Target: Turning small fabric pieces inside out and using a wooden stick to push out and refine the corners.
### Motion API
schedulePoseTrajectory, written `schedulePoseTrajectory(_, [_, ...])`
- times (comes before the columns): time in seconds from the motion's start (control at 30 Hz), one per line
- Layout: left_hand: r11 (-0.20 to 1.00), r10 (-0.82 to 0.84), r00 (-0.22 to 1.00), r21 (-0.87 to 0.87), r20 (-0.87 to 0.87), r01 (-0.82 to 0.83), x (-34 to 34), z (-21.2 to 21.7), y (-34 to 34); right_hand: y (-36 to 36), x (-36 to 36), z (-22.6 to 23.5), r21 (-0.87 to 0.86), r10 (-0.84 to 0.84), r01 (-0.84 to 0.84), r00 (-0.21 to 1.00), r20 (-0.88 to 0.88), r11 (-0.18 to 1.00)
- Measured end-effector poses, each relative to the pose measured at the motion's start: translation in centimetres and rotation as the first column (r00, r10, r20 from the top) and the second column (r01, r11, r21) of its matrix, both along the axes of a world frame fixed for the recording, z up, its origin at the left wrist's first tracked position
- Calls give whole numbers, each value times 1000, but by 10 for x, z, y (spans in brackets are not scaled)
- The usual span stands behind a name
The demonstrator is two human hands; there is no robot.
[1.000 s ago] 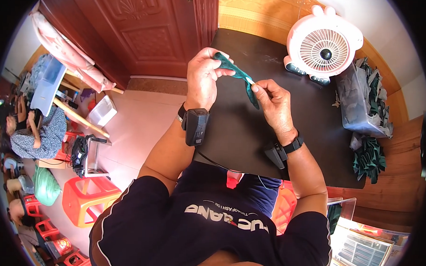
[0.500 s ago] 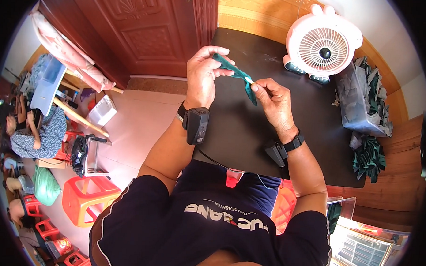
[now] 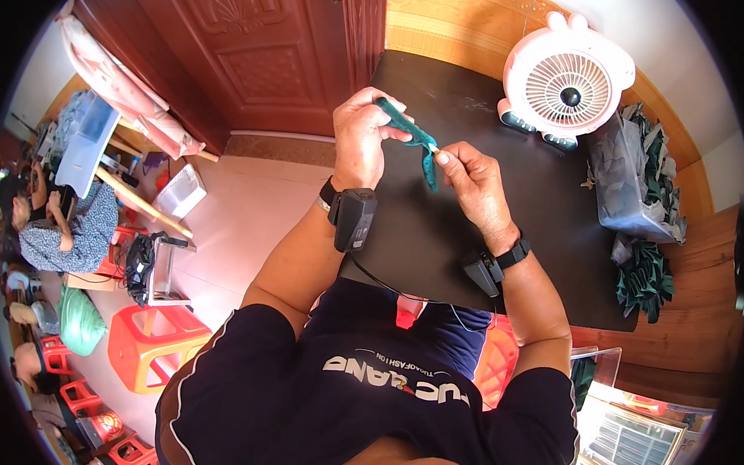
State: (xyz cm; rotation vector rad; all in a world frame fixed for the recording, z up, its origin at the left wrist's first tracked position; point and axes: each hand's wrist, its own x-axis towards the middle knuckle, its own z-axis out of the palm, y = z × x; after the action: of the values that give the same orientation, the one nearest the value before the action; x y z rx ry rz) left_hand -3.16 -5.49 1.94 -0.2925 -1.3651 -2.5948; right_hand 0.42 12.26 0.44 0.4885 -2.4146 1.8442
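A dark green strip of fabric (image 3: pixel 416 132) is held up over the black table. My left hand (image 3: pixel 360 138) is closed on its upper end, pinching it between thumb and fingers. My right hand (image 3: pixel 478 187) is closed on a thin, pale stick (image 3: pixel 436 150), whose tip meets the strip near its middle. Whether the tip is inside the fabric or only touching it, I cannot tell. The strip's lower end hangs down beside my right fingertips.
On the black table (image 3: pixel 420 251), a pink fan (image 3: pixel 548 116) stands at the far right. Near it, a clear bin (image 3: pixel 619 192) holds green and grey fabric pieces, with a green bundle (image 3: pixel 645 279) below. Left are a red stool (image 3: pixel 151 348) and a seated person (image 3: pixel 69 234).
The strip's hanging end has swung left and looks shorter. My left hand has shifted slightly right and down, while my right hand has moved slightly left, still on the stick.
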Motion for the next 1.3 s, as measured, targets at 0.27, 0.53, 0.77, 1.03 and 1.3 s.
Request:
schedulePoseTrajectory(0.27, [999, 13, 1000, 33, -7, -12, -4, -4, -2, 1, -1, 0, -54, -44, 46, 998, 49, 997])
schedulePoseTrajectory(0.53, [998, -38, 999, 45, -5, 39, 0, -2, 3, 1, -1, -2, -89, 1, -2, 1000, -13, 996])
schedulePoseTrajectory(0.77, [999, -45, 999, 27, 20, 44, 1, -2, 2, 2, 0, 1, -10, 78, -77, 995, 68, 997])
schedulePoseTrajectory(1.03, [999, 23, 1000, 37, 21, -24, -8, -3, -4, 3, -5, -6, 6, -48, 48, 995, -87, 999])
schedulePoseTrajectory(1.3, [1000, -9, 1000, 27, -9, 9, -7, -7, 2, -7, 4, 1, -11, -91, 90, 994, -59, 996])
